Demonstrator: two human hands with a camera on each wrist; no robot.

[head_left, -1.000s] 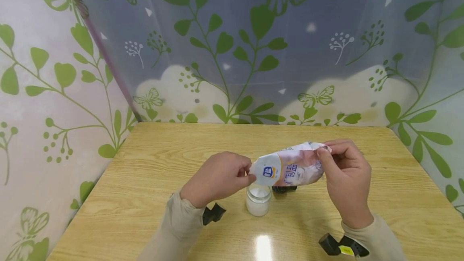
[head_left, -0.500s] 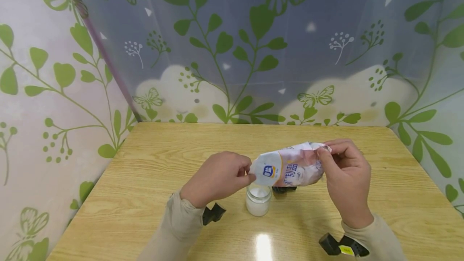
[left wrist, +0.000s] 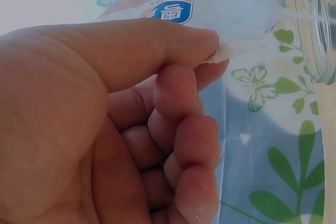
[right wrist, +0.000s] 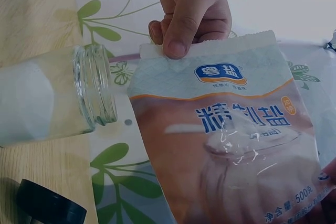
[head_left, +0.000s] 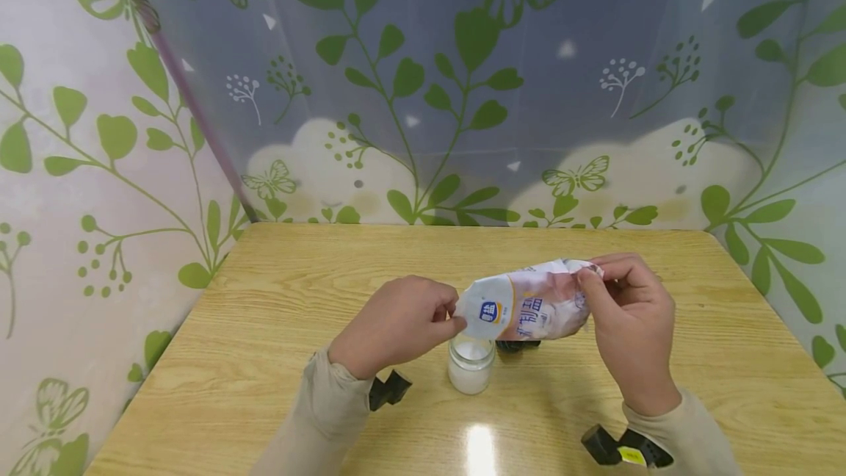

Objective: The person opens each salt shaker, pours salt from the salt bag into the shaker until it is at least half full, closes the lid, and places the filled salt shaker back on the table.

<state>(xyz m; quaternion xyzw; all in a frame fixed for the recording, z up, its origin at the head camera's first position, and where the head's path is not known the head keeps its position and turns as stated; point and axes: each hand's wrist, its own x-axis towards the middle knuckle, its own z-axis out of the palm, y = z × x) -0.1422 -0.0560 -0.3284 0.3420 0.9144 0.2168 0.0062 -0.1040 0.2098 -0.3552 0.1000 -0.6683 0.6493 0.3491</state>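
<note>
A pink and pale blue printed salt bag (head_left: 522, 307) is held tilted above a glass jar (head_left: 471, 369). At the bag's top edge, my left hand (head_left: 403, 322) pinches a corner between thumb and index finger; its other fingers are curled in the left wrist view. My right hand (head_left: 634, 322) grips the bag's bottom end, which sits higher. White salt fills part of the jar (right wrist: 47, 95), whose mouth is uncovered. From the bag's lower corner, a thin white stream (left wrist: 300, 15) runs toward the jar mouth in the left wrist view.
Just behind the jar, partly hidden by the bag, a black lid (head_left: 518, 346) lies on the wooden table (head_left: 297, 270). Leaf-patterned cloth walls (head_left: 423, 94) rise along the table's back and sides. A black camera mount (head_left: 624, 448) is strapped to each wrist.
</note>
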